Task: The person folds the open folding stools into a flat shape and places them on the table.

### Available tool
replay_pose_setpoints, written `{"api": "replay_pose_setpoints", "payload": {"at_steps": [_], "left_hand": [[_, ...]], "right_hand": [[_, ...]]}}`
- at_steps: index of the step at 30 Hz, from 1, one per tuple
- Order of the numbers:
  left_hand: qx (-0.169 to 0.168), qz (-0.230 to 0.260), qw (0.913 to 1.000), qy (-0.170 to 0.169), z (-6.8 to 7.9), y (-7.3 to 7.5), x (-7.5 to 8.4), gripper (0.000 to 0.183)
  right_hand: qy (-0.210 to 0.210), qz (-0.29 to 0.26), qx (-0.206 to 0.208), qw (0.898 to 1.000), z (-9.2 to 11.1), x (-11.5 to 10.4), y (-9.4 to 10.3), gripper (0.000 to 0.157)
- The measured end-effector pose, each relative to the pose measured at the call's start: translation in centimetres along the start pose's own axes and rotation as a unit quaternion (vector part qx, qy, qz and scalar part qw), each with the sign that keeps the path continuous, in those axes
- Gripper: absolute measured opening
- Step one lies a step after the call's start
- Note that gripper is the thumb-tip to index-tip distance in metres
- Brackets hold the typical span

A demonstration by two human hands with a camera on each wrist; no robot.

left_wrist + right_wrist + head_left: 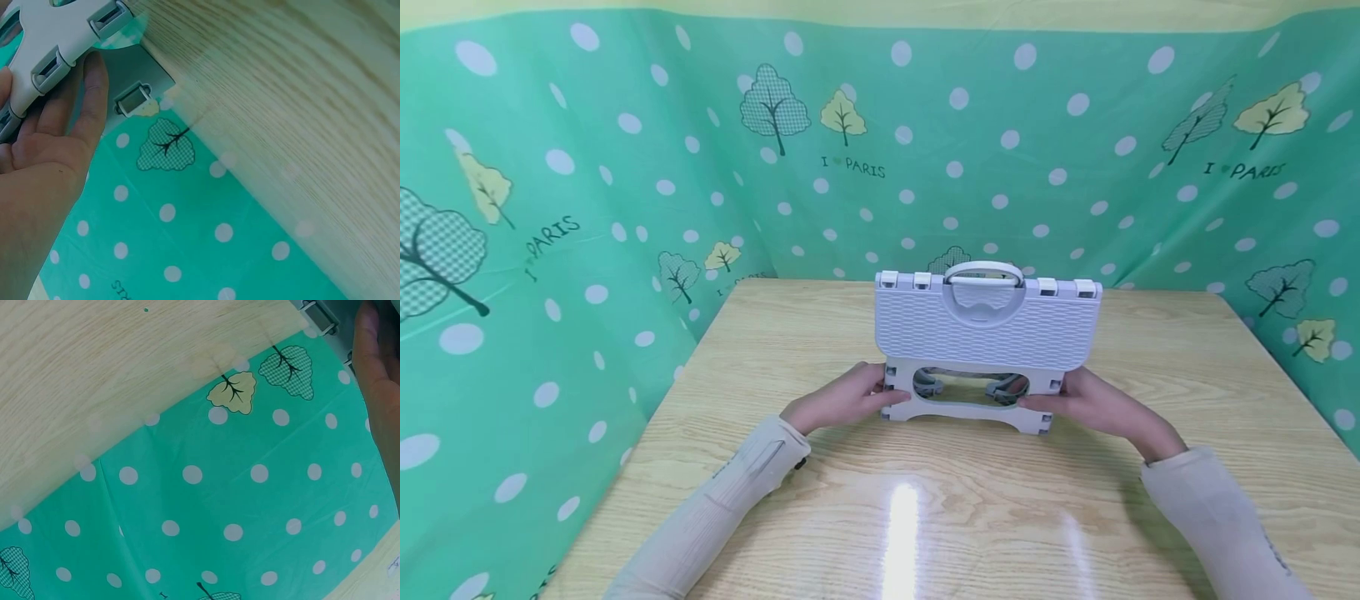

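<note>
– Pale sleeves (722, 500) nearest the camera, reaching in from near left and near right over the wood-grain counter (805, 517). Where do we log the folding stool (988, 342)?

– Right of centre, towards the far edge of the counter. Textured top panel (925, 325) faces us; arched handle (985, 266) uppermost, leg panel (962, 411) with an oval cut-out below. Whether its lower edge touches the counter, we cannot tell.

– Left hand (846, 398)?

– Gripping the left side of the leg panel: thumb on the near face, fingers (94, 100) behind it, as we see in the left wrist view.

– Right hand (1093, 404)?

– Pinching the right side of the same panel, thumb on the near face. Its other fingers are mostly hidden; we cannot tell their exact lie.

– Surroundings?

– Green dotted cloth (625, 250) hangs on the far, left and right sides; we record a bright reflection (901, 542) on the near counter.
</note>
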State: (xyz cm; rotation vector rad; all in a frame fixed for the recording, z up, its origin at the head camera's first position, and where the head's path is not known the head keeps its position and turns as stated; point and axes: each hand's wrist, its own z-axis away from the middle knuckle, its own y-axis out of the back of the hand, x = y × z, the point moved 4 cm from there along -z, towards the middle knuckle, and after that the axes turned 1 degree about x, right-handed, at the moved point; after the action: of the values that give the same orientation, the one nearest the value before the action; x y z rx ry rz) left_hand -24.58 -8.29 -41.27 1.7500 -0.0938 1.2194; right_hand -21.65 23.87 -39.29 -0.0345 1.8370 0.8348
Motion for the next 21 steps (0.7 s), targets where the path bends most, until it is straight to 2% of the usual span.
{"api": "replay_pose_setpoints", "payload": {"at_steps": [21], "left_hand": [[0.002,-0.002,1.0,-0.005,-0.01,0.01,0.16,0.042]], "right_hand": [[-0.01,-0.004,-0.009,1.0,0.07,0.05,-0.01,0.075]]}}
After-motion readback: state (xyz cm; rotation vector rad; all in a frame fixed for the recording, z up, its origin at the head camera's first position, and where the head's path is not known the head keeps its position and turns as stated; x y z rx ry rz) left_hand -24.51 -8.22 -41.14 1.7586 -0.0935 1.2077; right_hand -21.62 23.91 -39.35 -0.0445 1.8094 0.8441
